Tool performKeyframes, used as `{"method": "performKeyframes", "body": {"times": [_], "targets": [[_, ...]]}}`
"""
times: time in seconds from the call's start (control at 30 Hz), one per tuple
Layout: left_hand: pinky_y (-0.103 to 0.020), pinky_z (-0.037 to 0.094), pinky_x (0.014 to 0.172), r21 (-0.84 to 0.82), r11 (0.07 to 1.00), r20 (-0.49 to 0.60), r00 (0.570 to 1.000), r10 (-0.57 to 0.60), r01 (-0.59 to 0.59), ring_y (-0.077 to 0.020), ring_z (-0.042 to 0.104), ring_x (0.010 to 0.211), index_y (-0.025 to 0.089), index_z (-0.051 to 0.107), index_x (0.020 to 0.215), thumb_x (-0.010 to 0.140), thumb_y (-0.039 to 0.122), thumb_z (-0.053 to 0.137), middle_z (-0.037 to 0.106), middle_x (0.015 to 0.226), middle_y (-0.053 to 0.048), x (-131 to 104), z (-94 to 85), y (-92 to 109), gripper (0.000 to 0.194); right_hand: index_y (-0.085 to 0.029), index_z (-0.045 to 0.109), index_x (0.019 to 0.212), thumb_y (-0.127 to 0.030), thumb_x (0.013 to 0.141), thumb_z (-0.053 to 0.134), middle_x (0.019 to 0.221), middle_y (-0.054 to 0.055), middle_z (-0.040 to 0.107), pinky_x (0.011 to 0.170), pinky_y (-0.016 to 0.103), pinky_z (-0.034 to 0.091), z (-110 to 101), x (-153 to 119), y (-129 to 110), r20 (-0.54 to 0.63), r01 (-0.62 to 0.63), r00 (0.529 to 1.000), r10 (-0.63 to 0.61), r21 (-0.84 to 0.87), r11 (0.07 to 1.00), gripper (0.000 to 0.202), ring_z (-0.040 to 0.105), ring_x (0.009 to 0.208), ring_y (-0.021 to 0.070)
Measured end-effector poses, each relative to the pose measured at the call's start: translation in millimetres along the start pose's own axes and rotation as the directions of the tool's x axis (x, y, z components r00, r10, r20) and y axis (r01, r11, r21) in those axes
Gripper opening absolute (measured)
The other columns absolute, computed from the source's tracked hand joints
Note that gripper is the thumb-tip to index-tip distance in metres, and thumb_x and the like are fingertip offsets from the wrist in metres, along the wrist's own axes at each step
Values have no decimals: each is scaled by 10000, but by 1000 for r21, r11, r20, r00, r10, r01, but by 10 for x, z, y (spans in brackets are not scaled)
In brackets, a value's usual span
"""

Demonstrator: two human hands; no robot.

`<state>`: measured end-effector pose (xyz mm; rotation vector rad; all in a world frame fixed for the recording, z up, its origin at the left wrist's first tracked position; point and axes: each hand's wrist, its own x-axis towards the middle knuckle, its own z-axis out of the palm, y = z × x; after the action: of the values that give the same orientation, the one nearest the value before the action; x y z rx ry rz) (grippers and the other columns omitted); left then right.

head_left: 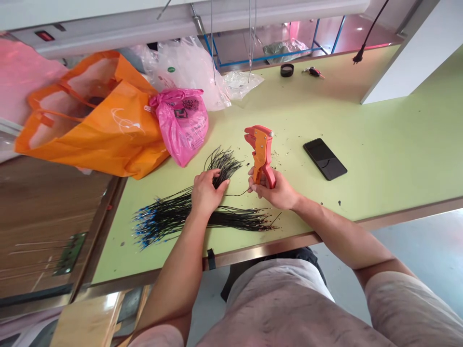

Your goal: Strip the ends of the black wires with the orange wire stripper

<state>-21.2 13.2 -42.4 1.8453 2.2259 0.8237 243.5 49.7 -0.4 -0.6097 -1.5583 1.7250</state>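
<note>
My right hand [269, 189] is wrapped round the handles of a red and orange wire stripper [261, 152], its jaws pointing up and left. One thin black wire runs from near the fingers of that hand toward my left hand [209, 189]. My left hand rests on a bundle of black wires [227, 166], its thumb and fingers curled around some of them. Below it, a second bundle of black wires [231, 218] lies along the table, with blue tips at the left end and small reddish tips at the right end.
A black phone [325, 159] lies to the right. An orange bag [108, 130], a pink plastic bag [184, 123] and clear plastic bags [191, 67] stand at the back left. Farther back are a black round lid [287, 70] and keys [314, 72]. A plug [358, 55] hangs down.
</note>
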Motion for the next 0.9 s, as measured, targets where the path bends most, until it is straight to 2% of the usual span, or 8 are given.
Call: {"method": "performKeyframes", "body": {"times": [0.1,0.17,0.27,0.33,0.4,0.47,0.6,0.9], "targets": [[-543,556,1095,-53,997,-42,998,46,-48,-369,677,1177,224,725,1313,894,468,823,755,1241,-139,-18,-20,77,494,-224,547,1223,-274,897,788,932,-13,657,670,292,549,-4,6,3,-4,3,1000,-3,8,1000,409,712,868,160],[-549,541,1138,-86,987,-139,983,120,-133,-374,667,1258,225,711,1334,909,465,822,732,1320,-158,-51,-78,185,500,-225,545,1223,-281,896,791,934,-14,658,660,284,546,-10,10,7,-10,2,1000,-2,9,1000,413,717,868,160],[-514,547,1141,-133,940,-313,913,261,-314,-332,690,1269,226,704,1311,990,384,753,749,1295,-150,-143,-192,394,362,-228,548,1227,-298,893,803,945,-10,665,660,282,550,-16,12,23,-21,-9,1000,9,-1,1000,427,712,871,161],[-464,584,1075,-189,885,-311,881,356,-425,-287,734,1179,233,712,1250,1032,328,701,786,1206,-117,-219,-240,528,238,-227,553,1228,-312,888,816,955,-4,669,656,280,549,-16,9,36,-28,-20,999,19,-8,1000,438,701,864,158],[-411,613,995,-288,821,-208,870,448,-492,-248,767,1069,234,717,1202,1048,310,679,814,1121,-85,-288,-247,632,175,-225,557,1216,-330,889,825,957,-3,671,655,281,549,-12,4,46,-34,-23,999,22,-22,999,436,680,831,148],[-357,631,890,-400,783,-103,872,478,-477,-210,777,938,225,721,1168,1055,319,669,825,1079,-74,-335,-224,698,156,-226,560,1198,-347,896,822,948,-7,667,670,293,556,-7,-3,48,-49,-14,999,12,-52,999,418,651,789,135],[-274,598,715,-505,790,-23,921,390,-347,-153,737,747,202,734,1089,1052,314,672,818,951,-53,-367,-191,740,133,-231,554,1188,-335,919,780,949,-5,667,728,328,576,2,-16,36,-43,18,999,-23,-118,993,366,627,782,137],[-267,562,666,-549,807,97,943,320,-217,-155,705,691,199,767,1003,1018,332,684,801,842,-34,-357,-240,767,158,-241,561,1180,-317,965,728,975,5,644,814,353,591,22,-39,-12,-50,103,992,-116,-214,971,282,630,849,156]]}}
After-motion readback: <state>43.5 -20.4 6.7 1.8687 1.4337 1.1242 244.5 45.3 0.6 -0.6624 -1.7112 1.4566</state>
